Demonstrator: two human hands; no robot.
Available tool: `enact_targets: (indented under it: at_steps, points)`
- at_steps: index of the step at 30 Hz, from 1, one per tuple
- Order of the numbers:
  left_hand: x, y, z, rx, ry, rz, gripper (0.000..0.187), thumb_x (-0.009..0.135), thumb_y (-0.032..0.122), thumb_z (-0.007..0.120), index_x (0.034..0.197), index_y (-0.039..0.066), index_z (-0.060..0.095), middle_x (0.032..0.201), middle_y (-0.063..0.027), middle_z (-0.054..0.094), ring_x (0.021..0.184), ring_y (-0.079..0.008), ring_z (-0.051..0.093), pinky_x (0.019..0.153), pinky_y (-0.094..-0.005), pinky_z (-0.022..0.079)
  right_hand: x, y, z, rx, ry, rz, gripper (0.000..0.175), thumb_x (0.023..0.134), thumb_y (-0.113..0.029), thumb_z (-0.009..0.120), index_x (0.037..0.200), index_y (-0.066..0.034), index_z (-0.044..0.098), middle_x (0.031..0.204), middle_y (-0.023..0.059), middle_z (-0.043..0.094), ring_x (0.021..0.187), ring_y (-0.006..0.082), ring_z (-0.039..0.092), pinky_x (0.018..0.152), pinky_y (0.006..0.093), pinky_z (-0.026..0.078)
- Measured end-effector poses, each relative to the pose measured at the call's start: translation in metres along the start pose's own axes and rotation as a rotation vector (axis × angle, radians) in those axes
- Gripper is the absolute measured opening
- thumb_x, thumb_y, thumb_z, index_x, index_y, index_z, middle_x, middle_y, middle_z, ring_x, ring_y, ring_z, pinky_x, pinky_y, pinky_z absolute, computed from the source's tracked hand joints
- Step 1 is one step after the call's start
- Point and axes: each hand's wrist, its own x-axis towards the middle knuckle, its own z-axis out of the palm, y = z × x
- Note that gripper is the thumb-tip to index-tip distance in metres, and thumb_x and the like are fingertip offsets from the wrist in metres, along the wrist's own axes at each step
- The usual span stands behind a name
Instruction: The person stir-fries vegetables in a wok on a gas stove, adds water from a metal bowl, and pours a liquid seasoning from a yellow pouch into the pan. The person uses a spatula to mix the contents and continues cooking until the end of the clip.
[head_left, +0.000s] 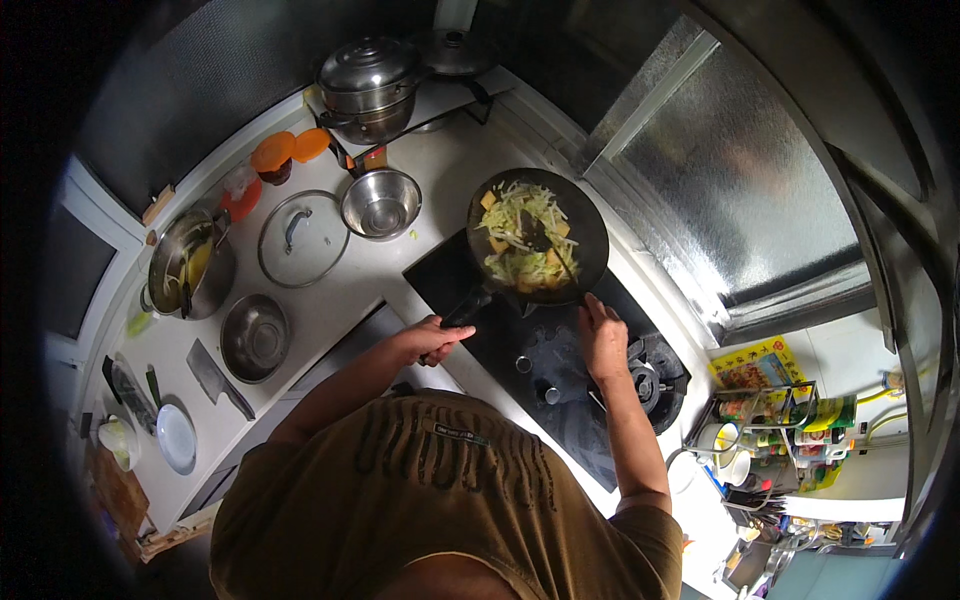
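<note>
A dark wok (592, 255) sits over the far left part of a black gas hob (551, 367). In it lie shredded pale green vegetables (517, 214) and yellow-orange pieces, some of them blurred. My left hand (436, 339) is closed around the wok's black handle (466, 307), its thumb lying along it. At the wok's near right rim, my right hand (604, 336) grips a thin dark utensil (562, 262) that reaches down into the food; its working end is hidden there.
Left of the hob stand a steel bowl (381, 204), a glass lid (304, 259), another metal bowl (255, 339), a steel pot (206, 277) and a cleaver (217, 379). A steamer pot (367, 90) stands at the back. A rack of seasoning containers (772, 427) is to the right.
</note>
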Motion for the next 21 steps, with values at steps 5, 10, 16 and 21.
enact_targets:
  at_steps: [5,10,16,21]
  points:
    - [-0.010,0.010,0.005,0.045,-0.004,-0.024,0.056,0.098,0.049,0.066,0.061,0.019,0.036,0.051,0.0044,0.035,0.042,-0.0092,0.028,0.042,-0.0297,0.022,0.023,0.010,-0.048,0.009,0.095,0.013,0.025,0.089,-0.006,0.069,0.113,0.0014,0.072,0.095,0.0242,0.071,0.084,0.0386,0.070,0.077,0.0428,0.055]
    - [-0.004,0.008,0.004,0.032,-0.012,-0.041,0.057,0.097,0.051,0.066,0.061,0.019,0.036,0.051,0.0048,0.035,0.042,-0.0089,0.028,0.042,-0.0297,0.021,0.056,0.082,-0.025,-0.060,0.091,0.048,0.025,0.090,-0.014,0.067,0.111,-0.0009,0.072,0.077,0.0209,0.069,0.069,0.0359,0.068,0.067,0.0413,0.054]
    - [-0.013,0.017,0.009,0.050,-0.025,-0.029,0.057,0.096,0.050,0.068,0.061,0.018,0.036,0.051,0.0045,0.035,0.041,-0.0087,0.028,0.042,-0.0296,0.020,0.115,0.107,0.027,0.368,-0.149,0.392,0.024,0.089,-0.020,0.075,0.108,-0.0038,0.076,0.074,0.0095,0.072,0.064,0.0162,0.067,0.061,0.0313,0.051]
    - [-0.010,0.009,0.006,0.031,0.011,-0.015,0.056,0.095,0.050,0.070,0.061,0.018,0.039,0.051,0.0038,0.035,0.041,-0.0084,0.028,0.041,-0.0293,0.020,0.127,0.081,0.022,0.502,-0.206,0.128,0.027,0.085,-0.010,0.079,0.112,-0.0060,0.076,0.084,0.0071,0.073,0.068,0.0136,0.066,0.063,0.0290,0.051]
